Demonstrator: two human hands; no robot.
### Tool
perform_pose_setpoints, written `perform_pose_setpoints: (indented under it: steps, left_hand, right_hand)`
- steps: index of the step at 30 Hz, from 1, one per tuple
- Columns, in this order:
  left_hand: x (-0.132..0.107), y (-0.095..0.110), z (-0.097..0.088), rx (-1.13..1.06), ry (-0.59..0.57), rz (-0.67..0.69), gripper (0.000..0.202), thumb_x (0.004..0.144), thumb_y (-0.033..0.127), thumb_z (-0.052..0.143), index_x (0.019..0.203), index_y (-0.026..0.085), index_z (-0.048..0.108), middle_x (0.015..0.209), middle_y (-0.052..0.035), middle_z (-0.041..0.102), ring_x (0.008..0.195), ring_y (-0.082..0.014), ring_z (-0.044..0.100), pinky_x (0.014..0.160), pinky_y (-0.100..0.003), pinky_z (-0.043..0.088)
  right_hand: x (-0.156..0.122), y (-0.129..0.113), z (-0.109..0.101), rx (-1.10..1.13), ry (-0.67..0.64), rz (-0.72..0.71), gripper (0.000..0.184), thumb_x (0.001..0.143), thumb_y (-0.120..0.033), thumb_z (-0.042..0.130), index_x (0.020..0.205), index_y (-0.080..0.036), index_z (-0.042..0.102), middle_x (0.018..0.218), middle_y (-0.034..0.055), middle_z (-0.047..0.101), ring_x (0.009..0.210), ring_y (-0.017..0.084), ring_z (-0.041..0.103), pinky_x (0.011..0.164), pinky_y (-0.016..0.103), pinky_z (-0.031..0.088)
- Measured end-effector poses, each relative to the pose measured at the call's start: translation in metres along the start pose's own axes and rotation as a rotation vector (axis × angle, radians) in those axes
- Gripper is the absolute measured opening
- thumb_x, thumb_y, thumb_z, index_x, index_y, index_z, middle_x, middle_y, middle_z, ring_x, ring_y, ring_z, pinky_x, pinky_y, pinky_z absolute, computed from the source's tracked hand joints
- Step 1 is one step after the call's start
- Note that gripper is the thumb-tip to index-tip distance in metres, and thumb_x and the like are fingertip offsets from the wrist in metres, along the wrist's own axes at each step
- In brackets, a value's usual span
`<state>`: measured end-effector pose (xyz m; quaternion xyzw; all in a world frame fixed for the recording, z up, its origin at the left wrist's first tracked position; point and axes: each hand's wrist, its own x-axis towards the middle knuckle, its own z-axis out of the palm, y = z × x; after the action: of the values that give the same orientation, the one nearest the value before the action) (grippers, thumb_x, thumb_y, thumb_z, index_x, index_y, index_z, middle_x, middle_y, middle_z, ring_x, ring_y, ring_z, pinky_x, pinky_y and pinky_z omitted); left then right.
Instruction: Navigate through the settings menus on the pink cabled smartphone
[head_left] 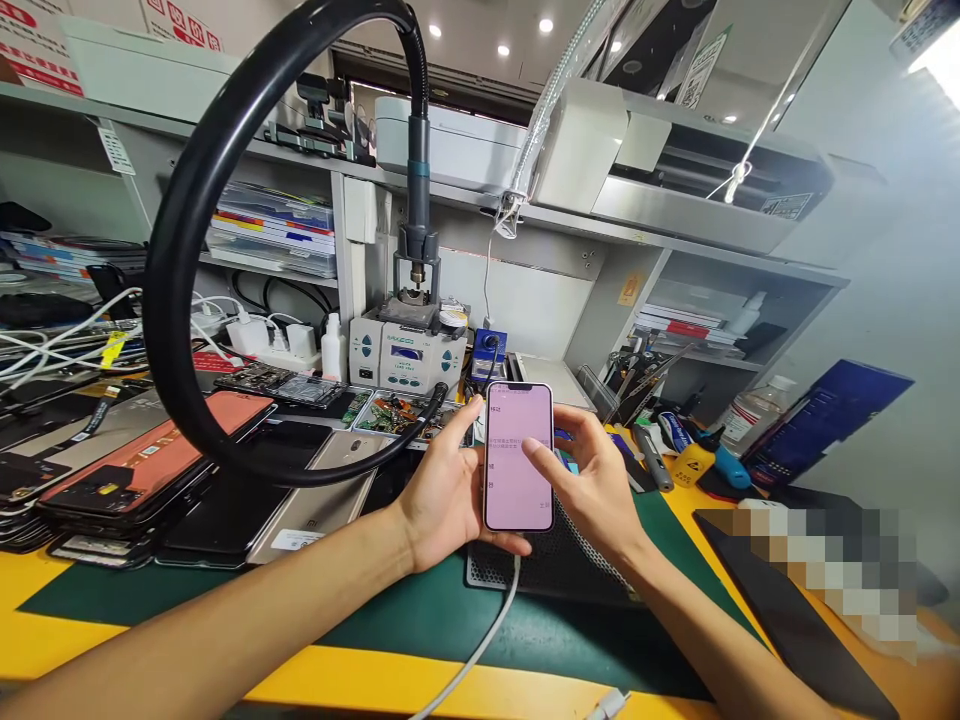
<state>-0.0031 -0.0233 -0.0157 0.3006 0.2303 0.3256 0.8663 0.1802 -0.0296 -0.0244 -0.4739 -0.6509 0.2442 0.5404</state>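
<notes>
White cable [491, 638] at six o'clock from the phone [517, 485], best left slack. My left hand [442, 490] has fingers clamped on it, at my twelve, above the tabletop [322, 680]. Right hand [596, 480]: thumb over screen [514, 510], light touch best; can't tell whether its fingers grip.

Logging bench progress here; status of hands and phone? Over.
Left hand holding phone. Right hand, thumb over lit screen. White cable below phone, connection hidden. Only thumb blocking screen.
</notes>
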Motion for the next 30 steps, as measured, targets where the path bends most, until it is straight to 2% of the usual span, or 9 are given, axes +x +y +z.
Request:
perform_pose_setpoints:
  steps: [5,10,12,15,18,21,25,27,30]
  left_hand:
    - [0.0,-0.001,-0.001,0.048,-0.015,0.008,0.084,0.095,0.078,0.032,0.122,0.01,0.073,0.112,-0.0216,0.071,0.084,-0.0297,0.069,0.059,-0.043,0.061]
    - [0.002,0.0,-0.003,0.068,-0.027,0.019,0.086,0.095,0.079,0.031,0.121,0.009,0.074,0.117,-0.0231,0.071,0.088,-0.0312,0.068,0.059,-0.041,0.06]
    - [0.002,0.0,-0.002,0.071,-0.029,0.027,0.085,0.096,0.078,0.031,0.12,0.008,0.074,0.115,-0.0232,0.071,0.086,-0.0299,0.068,0.059,-0.042,0.061]
    - [0.001,-0.001,-0.001,0.073,-0.019,0.031,0.084,0.097,0.076,0.031,0.12,0.008,0.074,0.106,-0.0215,0.071,0.082,-0.028,0.067,0.06,-0.042,0.061]
    - [0.001,-0.001,0.0,0.074,-0.023,0.031,0.082,0.097,0.075,0.032,0.121,0.009,0.074,0.1,-0.0196,0.071,0.081,-0.0275,0.067,0.059,-0.041,0.061]
    - [0.001,0.001,-0.001,0.077,-0.026,0.045,0.082,0.097,0.075,0.032,0.121,0.009,0.073,0.107,-0.0218,0.072,0.082,-0.0283,0.067,0.058,-0.042,0.061]
    - [0.001,0.004,-0.004,0.063,-0.046,0.062,0.083,0.097,0.075,0.033,0.124,0.007,0.072,0.111,-0.0245,0.071,0.084,-0.0304,0.068,0.058,-0.042,0.061]
    - [0.001,0.004,-0.004,0.068,-0.048,0.065,0.082,0.097,0.074,0.033,0.126,0.007,0.07,0.11,-0.0246,0.072,0.085,-0.0314,0.069,0.059,-0.044,0.062]
    - [0.0,0.002,-0.003,0.097,-0.049,0.07,0.081,0.098,0.074,0.033,0.128,0.008,0.07,0.109,-0.0235,0.072,0.088,-0.0329,0.069,0.061,-0.045,0.062]
  right_hand:
    - [-0.001,-0.003,-0.002,0.043,-0.192,0.132,0.057,0.083,-0.04,0.078,0.133,-0.026,0.054,0.139,0.009,0.063,0.123,0.027,0.062,0.108,0.047,0.049]
    - [-0.002,-0.006,-0.008,0.134,-0.454,0.294,0.076,0.069,-0.018,0.074,0.141,-0.025,0.051,0.132,0.0058,0.067,0.117,0.027,0.064,0.102,0.045,0.051]
    - [0.0,-0.007,-0.009,0.196,-0.453,0.308,0.066,0.068,-0.017,0.069,0.133,-0.024,0.06,0.126,0.0048,0.071,0.114,0.028,0.064,0.098,0.044,0.052]
    - [0.003,-0.009,-0.006,0.243,-0.351,0.281,0.043,0.08,-0.032,0.069,0.121,-0.021,0.068,0.119,0.0059,0.073,0.108,0.027,0.065,0.094,0.042,0.052]
    - [0.004,-0.011,-0.003,0.224,-0.272,0.266,0.043,0.089,-0.05,0.066,0.12,-0.021,0.068,0.118,0.0077,0.074,0.103,0.026,0.067,0.091,0.041,0.053]
    - [0.002,-0.012,-0.004,0.2,-0.356,0.28,0.047,0.08,-0.036,0.074,0.124,-0.021,0.064,0.121,0.0071,0.073,0.109,0.027,0.067,0.095,0.042,0.054]
    - [0.0,-0.012,-0.009,0.221,-0.508,0.327,0.072,0.063,-0.012,0.069,0.133,-0.023,0.057,0.128,0.0055,0.071,0.115,0.027,0.066,0.099,0.044,0.053]
    - [0.0,-0.012,-0.008,0.239,-0.506,0.326,0.069,0.066,-0.015,0.07,0.133,-0.022,0.056,0.129,0.0064,0.07,0.117,0.027,0.065,0.101,0.045,0.053]
    - [0.001,-0.011,-0.003,0.228,-0.378,0.273,0.052,0.079,-0.032,0.076,0.127,-0.021,0.058,0.128,0.0093,0.07,0.118,0.028,0.066,0.102,0.046,0.053]
